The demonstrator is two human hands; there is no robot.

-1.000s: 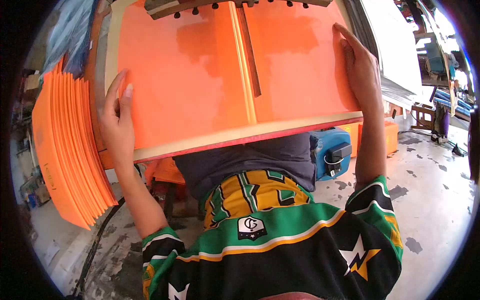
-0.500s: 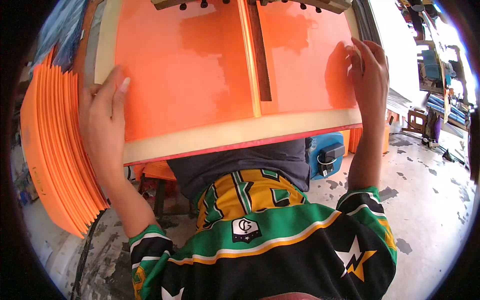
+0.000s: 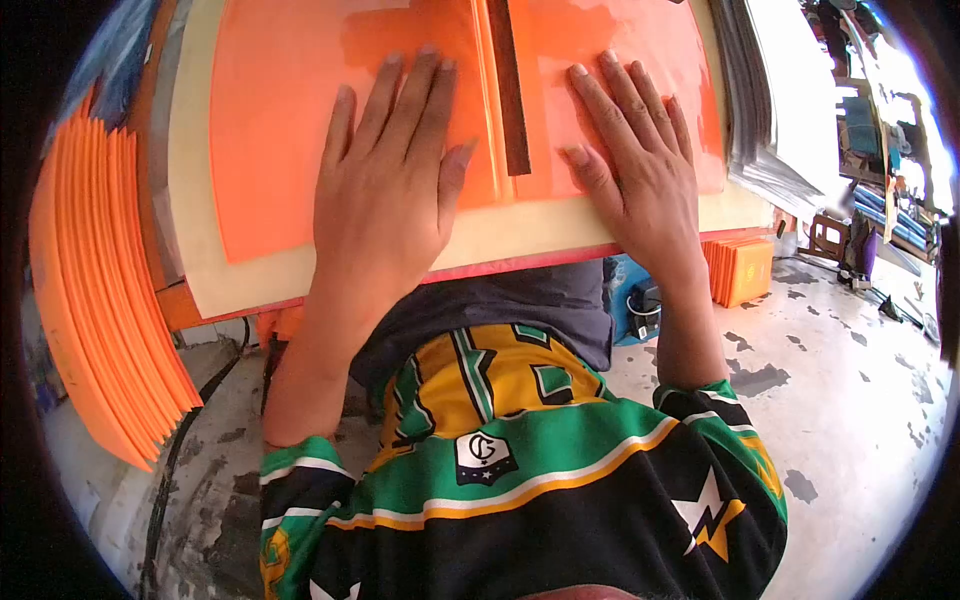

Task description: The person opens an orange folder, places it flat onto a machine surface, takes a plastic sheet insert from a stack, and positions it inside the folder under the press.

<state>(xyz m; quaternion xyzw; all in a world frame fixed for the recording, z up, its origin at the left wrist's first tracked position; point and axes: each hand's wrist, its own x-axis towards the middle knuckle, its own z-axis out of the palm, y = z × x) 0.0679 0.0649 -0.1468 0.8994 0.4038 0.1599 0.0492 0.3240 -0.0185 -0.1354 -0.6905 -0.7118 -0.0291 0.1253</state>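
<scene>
A glossy orange sheet, spread open like a cover, lies on a cream board with a red lower edge. My left hand rests flat on its left half, fingers stretched forward. On the right half my right hand lies palm down with the fingers spread. Between the hands runs a shiny fold in the sheet, and beside it is a dark narrow strip. Neither hand holds anything.
A thick stack of orange folders stands at the left edge. More orange folders sit below the table at right. Clear plastic sheets and white sheets lie right of the board. A blue container stands underneath.
Both hands have moved inward from the sheet's side edges and now lie flat on it. The board and sheet appear slightly higher and further left in view. The dark bar at the top has mostly left view.
</scene>
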